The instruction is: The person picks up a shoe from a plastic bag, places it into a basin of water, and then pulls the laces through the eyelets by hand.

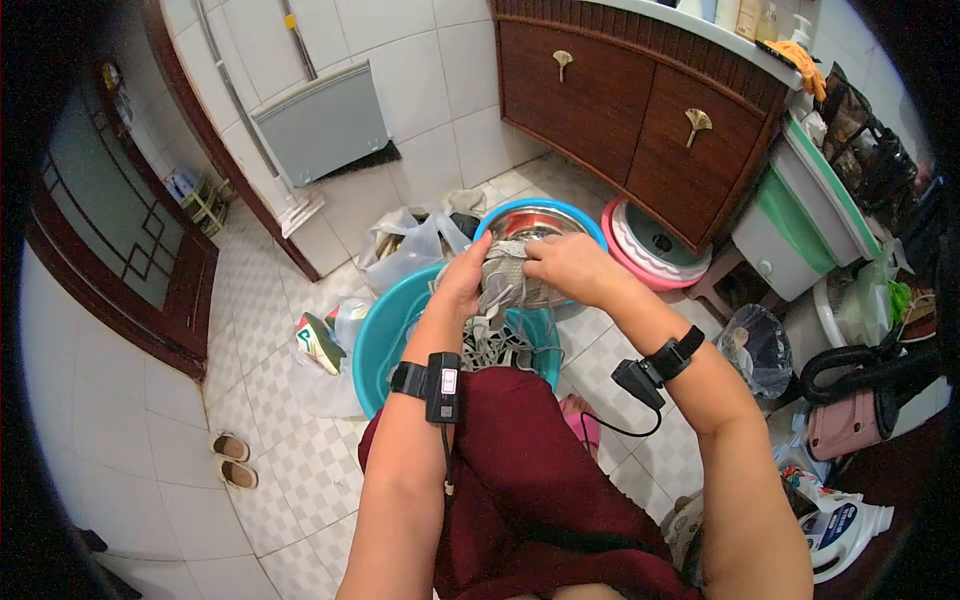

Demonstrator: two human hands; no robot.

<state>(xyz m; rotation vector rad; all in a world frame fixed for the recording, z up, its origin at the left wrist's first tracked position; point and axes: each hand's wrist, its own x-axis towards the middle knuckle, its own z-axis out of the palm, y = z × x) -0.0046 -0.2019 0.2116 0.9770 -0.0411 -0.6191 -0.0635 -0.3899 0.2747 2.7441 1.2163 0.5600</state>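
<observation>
A light grey mesh shoe [510, 277] with loose laces is held up in front of me, over a teal basin [372, 345]. My left hand [464, 276] is closed round its left side, thumb up. At its right side the bent fingers of my right hand [572, 266] grip the upper near the laces; the fingertips are partly hidden. Below, inside the basin, lies a tangle of pale laces [497, 347] on something dark, partly covered by my knees. A steel bowl [528, 222] sits within a blue basin [590, 222] just beyond the shoe.
Plastic bags [415, 245] and a boxed item [318, 343] lie left of the teal basin. Pink and white basins [655, 250] sit under the wooden cabinet [600, 90]. A lined trash bin [757, 345] and a detergent bottle [845, 535] stand at right; slippers [232, 460] at left.
</observation>
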